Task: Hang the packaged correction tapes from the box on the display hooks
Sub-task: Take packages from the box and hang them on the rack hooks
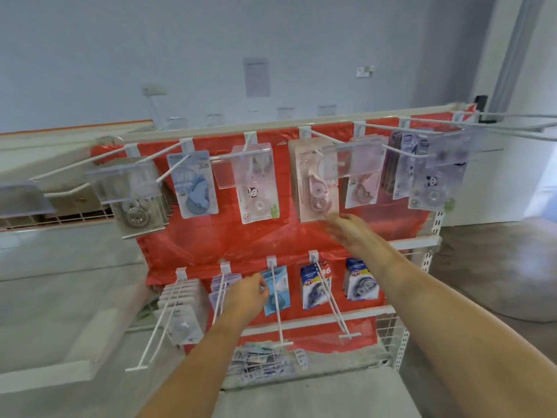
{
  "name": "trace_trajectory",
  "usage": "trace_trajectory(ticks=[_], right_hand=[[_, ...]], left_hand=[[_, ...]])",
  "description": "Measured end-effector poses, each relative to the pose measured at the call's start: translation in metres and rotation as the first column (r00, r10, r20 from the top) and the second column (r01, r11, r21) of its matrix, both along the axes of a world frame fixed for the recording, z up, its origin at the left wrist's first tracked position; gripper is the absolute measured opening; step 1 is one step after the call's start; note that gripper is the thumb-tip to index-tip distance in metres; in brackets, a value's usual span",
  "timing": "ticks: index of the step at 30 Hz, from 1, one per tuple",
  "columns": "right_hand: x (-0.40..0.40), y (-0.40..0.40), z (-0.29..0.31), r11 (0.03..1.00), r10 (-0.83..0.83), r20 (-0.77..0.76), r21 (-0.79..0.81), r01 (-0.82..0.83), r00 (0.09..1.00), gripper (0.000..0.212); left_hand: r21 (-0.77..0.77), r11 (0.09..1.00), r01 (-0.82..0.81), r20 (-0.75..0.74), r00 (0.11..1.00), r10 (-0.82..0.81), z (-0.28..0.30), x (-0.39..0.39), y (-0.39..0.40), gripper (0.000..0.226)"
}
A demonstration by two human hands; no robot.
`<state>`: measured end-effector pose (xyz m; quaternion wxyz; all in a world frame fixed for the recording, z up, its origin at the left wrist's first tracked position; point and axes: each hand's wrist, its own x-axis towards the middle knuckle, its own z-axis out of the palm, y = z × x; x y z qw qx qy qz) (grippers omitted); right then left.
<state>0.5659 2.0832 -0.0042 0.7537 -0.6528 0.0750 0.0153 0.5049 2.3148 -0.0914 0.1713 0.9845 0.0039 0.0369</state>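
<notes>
Low in the frame's centre, loose packs (pixel 259 360) lie in a heap under the lower hooks, presumably my supply. Just above, my left hand (pixel 247 294) pinches a blue pack (pixel 275 289) at lower centre, probably to seat it on its hook (pixel 278 309). Right of centre, my right hand (pixel 351 232) reaches with straight fingers to the bottom edge of a pink pack (pixel 316 182), I think to steady it. Farther off, at upper left centre, a blue card (pixel 194 184) reads "30m"; other print is blurred.
</notes>
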Motion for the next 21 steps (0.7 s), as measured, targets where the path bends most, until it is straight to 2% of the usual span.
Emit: trace_trajectory(ticks=[4, 7, 10, 13, 17, 21], right_hand=[[-0.031, -0.011, -0.025, 0.977, 0.060, -0.119, -0.198, -0.083, 0.991, 0.048], [-0.050, -0.017, -0.030, 0.889, 0.112, -0.134, -0.429, -0.159, 0.985, 0.039], [-0.073, -0.015, -0.021, 0.692, 0.143, -0.051, -0.709, -0.137, 0.988, 0.030], [-0.099, -0.011, -0.010, 0.495, 0.202, 0.008, -0.864, -0.095, 0.979, 0.028], [-0.135, -0.005, 0.001, 0.271, 0.343, 0.013, -0.959, -0.086, 0.939, 0.032], [-0.173, 0.003, -0.005, 0.143, 0.473, 0.043, -0.989, -0.028, 0.880, 0.030]], left_hand=[[0.041, 0.999, 0.004, -0.017, 1.000, -0.003, 0.003, -0.009, -0.005, 0.023], [0.071, 0.997, 0.014, -0.068, 0.998, -0.009, 0.009, -0.022, -0.007, 0.026], [0.122, 0.992, 0.012, -0.112, 0.994, 0.002, 0.021, -0.039, -0.007, 0.028], [0.178, 0.984, -0.004, -0.089, 0.996, 0.020, 0.034, -0.062, -0.010, 0.027], [0.228, 0.973, -0.037, -0.040, 0.998, 0.047, 0.059, -0.096, -0.021, 0.026], [0.273, 0.962, -0.015, -0.047, 0.999, 0.028, 0.073, -0.135, -0.031, 0.032]])
